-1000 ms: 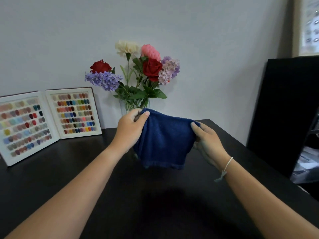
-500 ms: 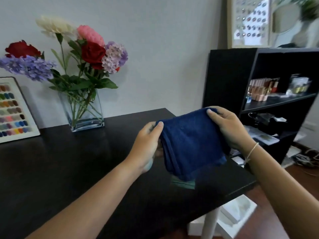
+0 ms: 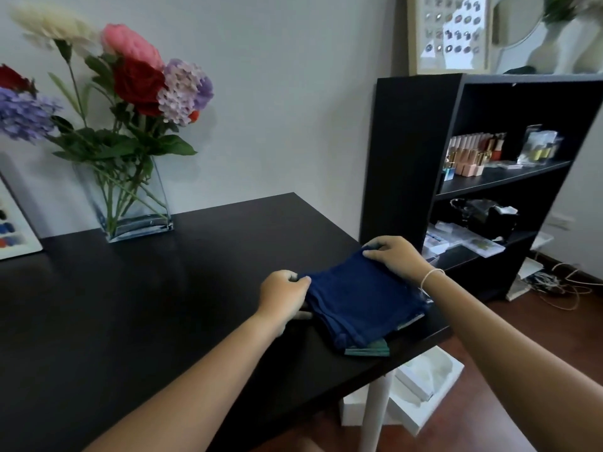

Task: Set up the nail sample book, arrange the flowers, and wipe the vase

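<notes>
A folded dark blue cloth (image 3: 360, 298) lies on the black table (image 3: 146, 305) near its right edge, on top of a greenish cloth (image 3: 368, 350) that peeks out underneath. My left hand (image 3: 284, 296) pinches the blue cloth's left edge. My right hand (image 3: 393, 257) holds its far corner. A clear glass vase (image 3: 130, 203) with red, pink, white and purple flowers (image 3: 137, 83) stands at the back left against the wall. A corner of the nail sample book (image 3: 13, 230) shows at the far left edge.
A black shelf unit (image 3: 489, 177) with bottles and small items stands right of the table. White boxes (image 3: 421, 389) sit on the wooden floor by the table's white leg (image 3: 375, 415). Cables (image 3: 554, 285) lie on the floor at the right.
Both hands carried the blue cloth away from the vase to the right and lowered it onto the table near the right edge. The view turned right.
</notes>
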### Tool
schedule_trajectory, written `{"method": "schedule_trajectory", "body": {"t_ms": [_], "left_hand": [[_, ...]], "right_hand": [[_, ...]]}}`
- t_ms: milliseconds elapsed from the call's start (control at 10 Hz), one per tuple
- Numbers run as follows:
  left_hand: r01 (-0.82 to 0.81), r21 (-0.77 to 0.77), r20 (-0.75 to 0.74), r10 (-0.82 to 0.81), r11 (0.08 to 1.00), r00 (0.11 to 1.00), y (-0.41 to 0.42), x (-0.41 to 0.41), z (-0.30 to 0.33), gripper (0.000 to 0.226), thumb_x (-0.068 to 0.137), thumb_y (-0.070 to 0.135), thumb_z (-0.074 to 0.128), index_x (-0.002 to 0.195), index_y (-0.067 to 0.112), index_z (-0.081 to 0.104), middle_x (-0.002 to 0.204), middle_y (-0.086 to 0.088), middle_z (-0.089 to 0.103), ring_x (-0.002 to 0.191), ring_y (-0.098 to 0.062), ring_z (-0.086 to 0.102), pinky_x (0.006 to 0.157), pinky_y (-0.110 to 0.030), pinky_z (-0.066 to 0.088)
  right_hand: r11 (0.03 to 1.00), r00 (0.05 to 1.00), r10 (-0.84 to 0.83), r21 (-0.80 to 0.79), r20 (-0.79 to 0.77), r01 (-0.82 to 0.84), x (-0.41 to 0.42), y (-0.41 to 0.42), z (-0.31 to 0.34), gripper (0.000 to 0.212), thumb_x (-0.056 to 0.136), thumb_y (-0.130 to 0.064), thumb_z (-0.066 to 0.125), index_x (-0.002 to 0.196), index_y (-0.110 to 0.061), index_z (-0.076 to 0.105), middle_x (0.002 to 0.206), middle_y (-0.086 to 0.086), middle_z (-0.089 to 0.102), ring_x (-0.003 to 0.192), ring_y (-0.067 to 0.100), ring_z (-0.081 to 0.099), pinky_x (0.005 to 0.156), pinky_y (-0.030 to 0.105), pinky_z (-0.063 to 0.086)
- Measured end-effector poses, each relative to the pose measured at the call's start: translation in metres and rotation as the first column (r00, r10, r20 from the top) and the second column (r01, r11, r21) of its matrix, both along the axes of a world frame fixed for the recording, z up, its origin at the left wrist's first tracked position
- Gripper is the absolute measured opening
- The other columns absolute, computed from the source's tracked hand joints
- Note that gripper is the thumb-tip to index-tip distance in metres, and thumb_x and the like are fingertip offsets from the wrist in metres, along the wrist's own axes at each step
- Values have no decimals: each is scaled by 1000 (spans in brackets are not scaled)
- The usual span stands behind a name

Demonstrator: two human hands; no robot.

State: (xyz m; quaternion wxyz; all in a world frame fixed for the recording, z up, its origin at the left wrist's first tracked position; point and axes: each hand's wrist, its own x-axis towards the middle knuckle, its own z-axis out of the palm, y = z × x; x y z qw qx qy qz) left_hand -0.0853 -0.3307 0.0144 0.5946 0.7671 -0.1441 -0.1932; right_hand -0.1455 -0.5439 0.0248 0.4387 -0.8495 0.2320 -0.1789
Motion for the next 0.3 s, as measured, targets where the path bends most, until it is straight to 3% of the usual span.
{"method": "schedule_trajectory", "body": {"t_ms": [100, 200, 300], "left_hand": [[-15, 64, 87, 10, 998, 996, 3, 6, -1, 13, 84, 21, 59, 76, 11, 61, 84, -7, 63, 63, -16, 63, 42, -21, 48], [-18, 167, 194, -15, 986, 981, 9, 12, -1, 12, 82, 26, 61, 71, 20, 61, 68, -1, 63, 52, -13, 59, 43, -21, 47], [-71, 248, 297, -6, 966, 955, 19, 17, 1, 10, 82, 29, 59, 75, 23, 62, 66, 4, 62, 50, -13, 58, 49, -23, 49]], "right_hand": [[995, 999, -10, -97, -38, 6, 6, -2, -4, 5, 83, -19, 63, 87, -20, 66, 86, 9, 67, 80, 21, 62, 66, 25, 47], [975, 998, -61, -218, -34, 52, 9, 0, -5, 5, 83, -22, 61, 86, -25, 64, 80, -1, 64, 79, 19, 60, 69, 31, 49], [943, 996, -73, -320, 56, 87, 15, 8, -2, 10, 84, -21, 60, 93, -21, 65, 86, -1, 65, 81, 20, 60, 75, 35, 50]]}}
